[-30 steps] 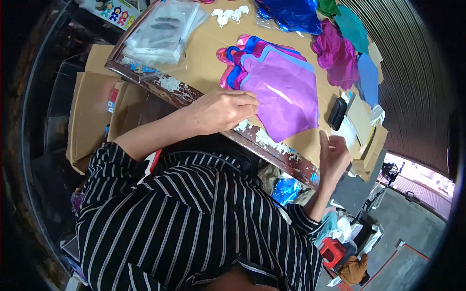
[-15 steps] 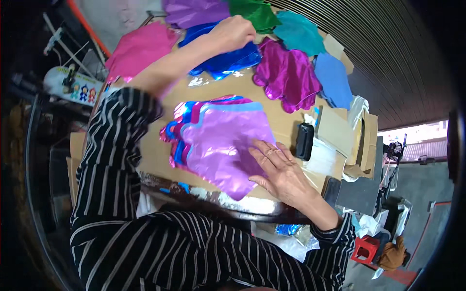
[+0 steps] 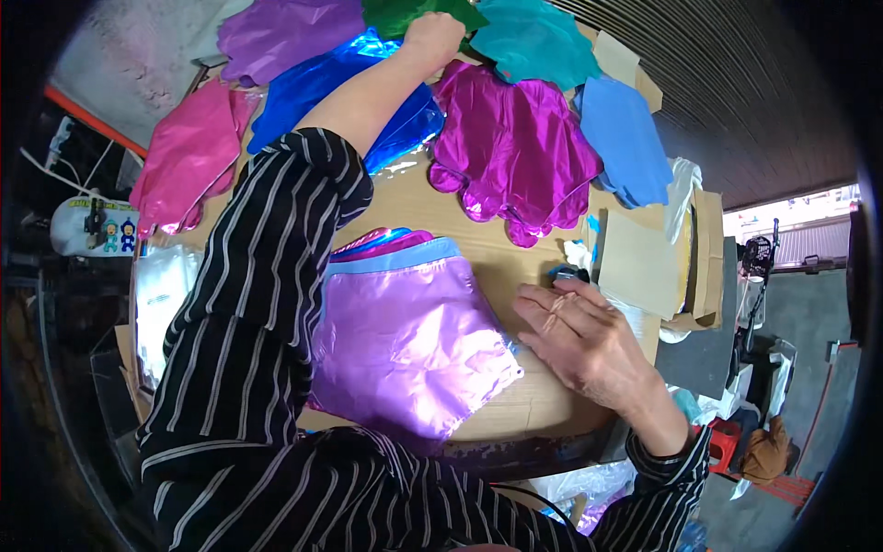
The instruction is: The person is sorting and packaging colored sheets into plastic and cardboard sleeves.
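Note:
My left hand (image 3: 435, 37) reaches to the far edge, its fingers curled closed at a pile of green foil sheets (image 3: 382, 17); the fingertips are partly hidden. My right hand (image 3: 584, 345) hovers with fingers extended, lightly bent, beside the near stack. A black oblong object (image 3: 570, 274) is mostly hidden behind its fingers; whether they touch it I cannot tell. Topping the near stack is a shiny lilac foil sheet (image 3: 395, 340), with light blue, magenta and blue layers showing at its far edge. My left sleeve covers part of that stack.
Around the cardboard-covered table (image 3: 492, 419) lie piles of foil: pink (image 3: 189, 156), purple (image 3: 290, 37), blue (image 3: 317, 92), magenta (image 3: 515, 147), teal (image 3: 533, 41) and light blue (image 3: 625, 143). An open carton (image 3: 706, 262) stands right; clear plastic (image 3: 166, 294) lies left.
My left hand has moved from the blue pile to the green one. My right hand has lifted off the lilac sheet and shifted right, over the black object. The view has shifted.

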Demonstrator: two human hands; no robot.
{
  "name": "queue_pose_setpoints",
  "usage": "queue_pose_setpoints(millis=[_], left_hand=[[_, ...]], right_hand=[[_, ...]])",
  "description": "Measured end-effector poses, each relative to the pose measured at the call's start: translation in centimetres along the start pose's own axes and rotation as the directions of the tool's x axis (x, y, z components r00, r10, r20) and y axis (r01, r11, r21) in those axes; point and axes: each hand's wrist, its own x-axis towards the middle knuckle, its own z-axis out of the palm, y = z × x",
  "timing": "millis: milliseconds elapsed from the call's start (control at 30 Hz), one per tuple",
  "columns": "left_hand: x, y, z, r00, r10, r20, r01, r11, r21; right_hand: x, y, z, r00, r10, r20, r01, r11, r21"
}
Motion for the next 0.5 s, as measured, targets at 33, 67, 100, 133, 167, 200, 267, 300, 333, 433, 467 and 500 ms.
queue_pose_setpoints(millis=[33, 67, 100, 133, 167, 200, 267, 300, 333, 433, 467, 500], left_hand=[[0.0, 0.5, -0.3, 1.000, 0.005, 0.020, -0.005, 1.000, -0.012], [-0.1, 1.0, -0.8, 0.999, 0.011, 0.040, -0.010, 1.000, -0.023], [-0.2, 1.5, -1.2, 0.998, 0.016, 0.059, -0.014, 0.999, -0.035], [-0.1, 0.3, -1.0, 0.998, 0.007, 0.062, -0.006, 1.000, -0.025], [0.4, -1.3, -1.1, 0.993, -0.115, 0.041, 0.118, 0.990, -0.076], [0.9, -2.7, -1.0, 0.972, -0.233, 0.026, 0.234, 0.963, -0.134], [0.9, -3.3, -1.2, 0.941, -0.338, 0.024, 0.336, 0.920, -0.202], [0.9, -2.9, -1.8, 0.923, -0.377, 0.080, 0.381, 0.865, -0.327], [1.0, -2.3, -2.5, 0.903, -0.404, 0.143, 0.423, 0.788, -0.448], [0.9, -7.3, -1.2, 0.856, -0.451, 0.251, 0.500, 0.603, -0.622], [1.5, -10.2, -0.1, 0.852, -0.437, 0.288, 0.497, 0.501, -0.709], [2.5, -10.1, 0.9, 0.867, -0.377, 0.326, 0.465, 0.378, -0.800]], right_hand=[[0.2, 0.5, 0.0, 1.000, 0.008, 0.000, -0.008, 1.000, 0.004], [0.4, 1.0, 0.0, 1.000, 0.003, -0.006, -0.003, 1.000, -0.004], [0.7, 1.6, 0.0, 1.000, -0.003, -0.013, 0.003, 1.000, -0.013], [1.4, 1.9, 0.0, 0.999, -0.029, -0.022, 0.029, 0.999, -0.017], [2.4, 2.3, 0.1, 0.999, -0.041, -0.025, 0.040, 0.999, -0.011], [3.4, 3.0, 0.1, 0.997, -0.061, -0.046, 0.058, 0.997, -0.048], [5.4, 4.9, 0.2, 0.993, -0.081, -0.082, 0.071, 0.990, -0.126], [6.3, 6.4, 0.4, 0.988, -0.091, -0.125, 0.077, 0.990, -0.116], [7.2, 8.0, 0.7, 0.982, -0.097, -0.164, 0.080, 0.991, -0.112], [14.2, 11.7, 2.8, 0.981, 0.023, -0.194, -0.031, 0.999, -0.035], [17.4, 12.2, 3.3, 0.985, 0.067, -0.159, -0.067, 0.998, 0.004], [19.3, 13.9, 3.8, 0.978, 0.021, -0.209, -0.040, 0.995, -0.088]])
